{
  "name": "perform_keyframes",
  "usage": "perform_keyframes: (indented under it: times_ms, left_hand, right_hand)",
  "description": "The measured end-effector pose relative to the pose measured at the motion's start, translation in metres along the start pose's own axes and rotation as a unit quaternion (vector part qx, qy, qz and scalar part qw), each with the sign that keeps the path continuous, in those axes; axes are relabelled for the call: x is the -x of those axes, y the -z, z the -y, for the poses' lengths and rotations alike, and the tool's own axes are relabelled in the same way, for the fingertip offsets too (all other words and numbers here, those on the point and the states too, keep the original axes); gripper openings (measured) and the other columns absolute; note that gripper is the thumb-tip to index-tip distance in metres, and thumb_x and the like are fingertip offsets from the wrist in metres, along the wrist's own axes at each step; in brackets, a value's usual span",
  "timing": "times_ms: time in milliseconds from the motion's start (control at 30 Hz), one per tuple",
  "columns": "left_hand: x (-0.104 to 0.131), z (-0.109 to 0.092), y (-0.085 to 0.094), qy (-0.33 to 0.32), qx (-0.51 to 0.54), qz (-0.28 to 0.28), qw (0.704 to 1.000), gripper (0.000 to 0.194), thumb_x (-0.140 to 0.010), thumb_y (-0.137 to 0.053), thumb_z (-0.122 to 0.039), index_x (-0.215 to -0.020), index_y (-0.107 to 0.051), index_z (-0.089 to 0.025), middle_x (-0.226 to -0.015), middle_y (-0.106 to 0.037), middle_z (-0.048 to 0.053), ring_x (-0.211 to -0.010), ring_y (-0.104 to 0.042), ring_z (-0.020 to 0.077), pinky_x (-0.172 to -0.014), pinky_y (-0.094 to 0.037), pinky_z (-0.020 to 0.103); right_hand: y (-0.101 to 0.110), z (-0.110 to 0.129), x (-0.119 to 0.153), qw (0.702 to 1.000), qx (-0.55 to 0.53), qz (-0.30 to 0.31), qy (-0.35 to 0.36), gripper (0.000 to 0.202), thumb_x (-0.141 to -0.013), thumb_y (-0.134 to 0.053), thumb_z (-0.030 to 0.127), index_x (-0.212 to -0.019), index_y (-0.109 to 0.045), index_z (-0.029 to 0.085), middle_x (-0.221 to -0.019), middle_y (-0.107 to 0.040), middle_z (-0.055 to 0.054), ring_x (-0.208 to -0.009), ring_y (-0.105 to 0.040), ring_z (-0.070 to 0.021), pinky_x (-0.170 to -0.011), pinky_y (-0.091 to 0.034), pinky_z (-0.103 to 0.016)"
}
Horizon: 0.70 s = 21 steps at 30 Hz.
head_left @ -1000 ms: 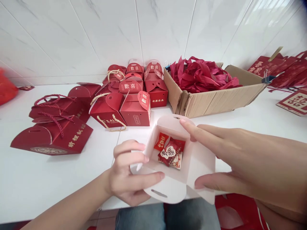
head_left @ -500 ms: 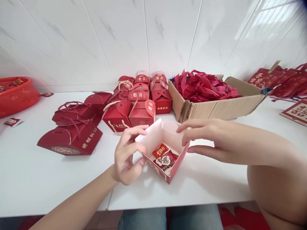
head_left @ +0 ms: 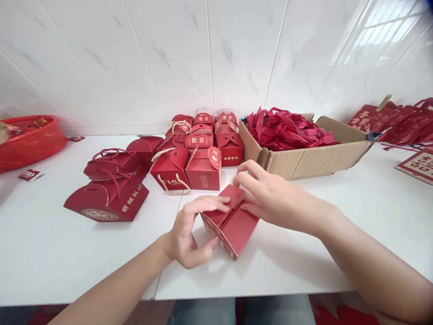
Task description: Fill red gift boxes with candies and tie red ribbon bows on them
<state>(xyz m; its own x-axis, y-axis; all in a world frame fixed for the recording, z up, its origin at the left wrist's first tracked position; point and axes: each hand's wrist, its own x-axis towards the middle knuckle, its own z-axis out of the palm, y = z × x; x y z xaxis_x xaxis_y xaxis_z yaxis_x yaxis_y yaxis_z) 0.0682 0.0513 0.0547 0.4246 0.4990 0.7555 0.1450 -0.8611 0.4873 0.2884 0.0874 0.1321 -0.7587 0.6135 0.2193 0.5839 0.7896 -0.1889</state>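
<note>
A small red gift box (head_left: 239,229) stands near the front of the white table, its two top flaps folded inward with a narrow gap between them. My left hand (head_left: 198,230) holds its left side, fingers on the top flap and thumb low at the near left wall. From the right, my right hand (head_left: 262,194) grips the flaps at the far right side of the box. The inside of the box is hidden.
Several closed red boxes (head_left: 204,169) stand behind my hands, and dark red boxes (head_left: 108,201) are at left. A cardboard tray (head_left: 304,162) holds red ribbons (head_left: 291,131). An orange-red basin (head_left: 34,142) sits far left, red bags (head_left: 392,119) far right.
The box was open with packets showing inside; its flaps are now folded over them. My right hand has moved left and onto the top. The view has shifted slightly.
</note>
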Motion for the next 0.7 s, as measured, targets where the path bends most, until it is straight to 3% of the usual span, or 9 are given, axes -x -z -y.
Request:
perform_keyframes:
  times_ms: [133,233,300,400,500,600,667,700]
  left_hand:
    - [0.004,0.005,-0.002,0.016,-0.036,0.037,0.999,0.050,-0.071,-0.059,-0.013,-0.118,-0.043,-0.020,-0.103,-0.062,0.011,-0.102,-0.061,0.0273,-0.085,-0.051,0.043]
    - [0.004,0.009,-0.002,0.017,-0.045,-0.024,0.999,0.058,-0.073,-0.059,-0.011,-0.123,-0.034,-0.023,-0.113,-0.054,0.012,-0.108,-0.056,0.0266,-0.088,-0.049,0.047]
    - [0.003,0.010,-0.001,0.046,-0.102,-0.052,0.992,0.049,-0.075,-0.059,-0.011,-0.118,-0.039,-0.024,-0.119,-0.048,0.012,-0.112,-0.051,0.0266,-0.093,-0.045,0.049]
    - [0.001,0.011,0.002,0.129,-0.154,0.004,0.980,0.028,-0.084,-0.052,-0.015,-0.111,-0.051,-0.023,-0.123,-0.045,0.012,-0.118,-0.046,0.0260,-0.099,-0.040,0.049]
    - [0.000,0.012,0.003,0.153,-0.107,0.061,0.981,0.035,-0.086,-0.052,-0.027,-0.121,-0.049,-0.023,-0.129,-0.041,0.014,-0.126,-0.039,0.0292,-0.102,-0.038,0.050]
    - [0.002,0.015,0.002,0.153,-0.090,0.068,0.982,0.046,-0.082,-0.058,-0.037,-0.125,-0.047,-0.023,-0.132,-0.038,0.015,-0.130,-0.034,0.0331,-0.102,-0.037,0.054]
    - [0.003,0.017,0.002,0.158,-0.100,0.064,0.980,0.046,-0.083,-0.057,-0.036,-0.126,-0.047,-0.023,-0.135,-0.037,0.015,-0.130,-0.035,0.0334,-0.103,-0.035,0.055]
    - [0.003,0.017,0.001,0.161,-0.109,0.059,0.979,0.045,-0.083,-0.055,-0.034,-0.126,-0.047,-0.023,-0.137,-0.037,0.015,-0.131,-0.035,0.0333,-0.104,-0.035,0.055]
  right_hand:
    - [0.007,-0.002,0.002,0.995,-0.093,-0.004,-0.031,0.020,-0.082,-0.054,0.015,-0.099,-0.045,0.020,-0.102,-0.054,-0.005,-0.063,-0.053,-0.0102,-0.055,-0.042,-0.024]
    - [0.014,-0.004,0.003,0.985,-0.160,0.033,-0.063,0.018,-0.081,-0.059,0.025,-0.094,-0.048,0.020,-0.083,-0.059,-0.001,-0.066,-0.055,-0.0129,-0.057,-0.043,-0.024]
    - [0.016,-0.004,0.002,0.975,-0.200,0.069,-0.061,0.013,-0.083,-0.058,0.029,-0.091,-0.053,0.020,-0.078,-0.062,0.000,-0.067,-0.057,-0.0137,-0.057,-0.044,-0.025]
    - [0.016,-0.002,0.001,0.971,-0.213,0.104,-0.023,0.011,-0.086,-0.052,0.026,-0.090,-0.060,0.020,-0.082,-0.066,-0.002,-0.071,-0.060,-0.0146,-0.061,-0.045,-0.025]
    - [0.018,-0.003,0.001,0.977,-0.191,0.099,0.001,0.017,-0.088,-0.048,0.023,-0.091,-0.065,0.021,-0.081,-0.068,-0.002,-0.068,-0.060,-0.0144,-0.060,-0.044,-0.026]
    - [0.023,-0.019,-0.003,0.986,-0.162,0.024,-0.026,0.020,-0.088,-0.048,0.026,-0.087,-0.066,0.020,-0.080,-0.068,-0.003,-0.069,-0.061,-0.0154,-0.061,-0.045,-0.026]
    - [0.024,-0.040,-0.006,0.984,-0.087,-0.115,-0.103,0.020,-0.087,-0.048,0.027,-0.087,-0.067,0.019,-0.087,-0.068,-0.006,-0.079,-0.062,-0.0197,-0.069,-0.047,-0.031]
    - [0.024,-0.053,-0.007,0.967,-0.028,-0.200,-0.153,0.021,-0.087,-0.049,0.027,-0.090,-0.067,0.018,-0.092,-0.068,-0.009,-0.086,-0.061,-0.0233,-0.075,-0.046,-0.035]
